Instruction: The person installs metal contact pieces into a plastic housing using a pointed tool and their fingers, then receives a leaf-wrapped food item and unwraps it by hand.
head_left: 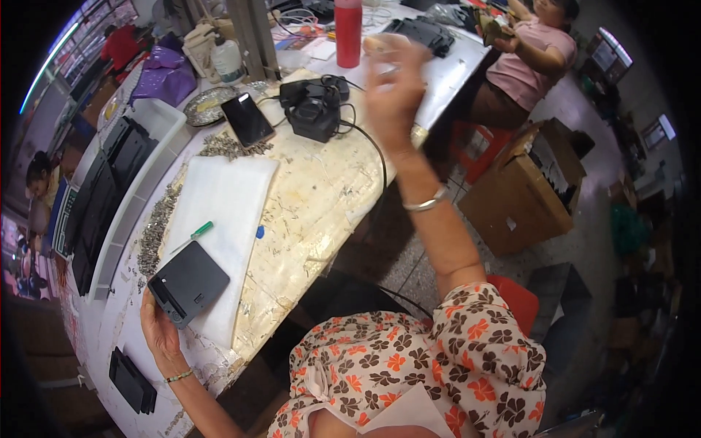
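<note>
My left hand (158, 326) grips a black, flat, square plastic housing (191, 282) by its near left edge. The housing is tilted above a white foam sheet (219, 212). A screwdriver with a green handle (202, 230) lies on the foam just beyond it. Off to the right, my right hand (395, 91) is raised over the table's far right side, near a red bottle (348, 33). Motion smears its fingers, so I cannot make out whether they hold anything.
Small metal screws (155, 230) are heaped along the foam's left side. A white bin (139, 197) holds black parts. Stacked black pieces (133, 381) lie at the near left. Beyond the foam are a phone (247, 119) and a cabled black device (314, 109). A cardboard box (522, 190) stands right.
</note>
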Demonstrator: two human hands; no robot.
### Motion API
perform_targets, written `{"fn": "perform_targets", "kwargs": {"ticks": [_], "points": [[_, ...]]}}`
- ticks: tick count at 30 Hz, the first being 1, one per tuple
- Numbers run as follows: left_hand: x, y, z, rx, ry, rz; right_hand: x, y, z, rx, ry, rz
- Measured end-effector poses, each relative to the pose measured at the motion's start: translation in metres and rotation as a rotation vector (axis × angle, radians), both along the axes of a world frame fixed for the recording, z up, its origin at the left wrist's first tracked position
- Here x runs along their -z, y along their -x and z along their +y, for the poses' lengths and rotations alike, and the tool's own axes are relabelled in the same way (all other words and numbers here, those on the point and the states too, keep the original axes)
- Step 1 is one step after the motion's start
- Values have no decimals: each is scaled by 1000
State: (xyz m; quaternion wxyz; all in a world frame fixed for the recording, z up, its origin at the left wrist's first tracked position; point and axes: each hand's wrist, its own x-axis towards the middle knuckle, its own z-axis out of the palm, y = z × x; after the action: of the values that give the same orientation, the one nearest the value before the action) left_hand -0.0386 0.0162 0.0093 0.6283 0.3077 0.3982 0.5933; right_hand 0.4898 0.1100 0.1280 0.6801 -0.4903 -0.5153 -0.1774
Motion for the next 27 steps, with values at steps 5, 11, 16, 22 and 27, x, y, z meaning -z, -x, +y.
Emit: {"fn": "perform_targets", "kwargs": {"ticks": [5,11,16,22,27], "points": [[12,1,5,-80,-35,142,13,-145,-45,823,96,-392],[24,8,11,-113,15,218,46,-185,-53,1061,456,-481],[19,3,8,-83,34,204,49,-171,-78,856,424,-627],[19,1,7,-127,15,343,29,-102,-91,355,91,-445],[10,9,-7,-276,17,699,44,-40,-56,-1095,206,906]]}}
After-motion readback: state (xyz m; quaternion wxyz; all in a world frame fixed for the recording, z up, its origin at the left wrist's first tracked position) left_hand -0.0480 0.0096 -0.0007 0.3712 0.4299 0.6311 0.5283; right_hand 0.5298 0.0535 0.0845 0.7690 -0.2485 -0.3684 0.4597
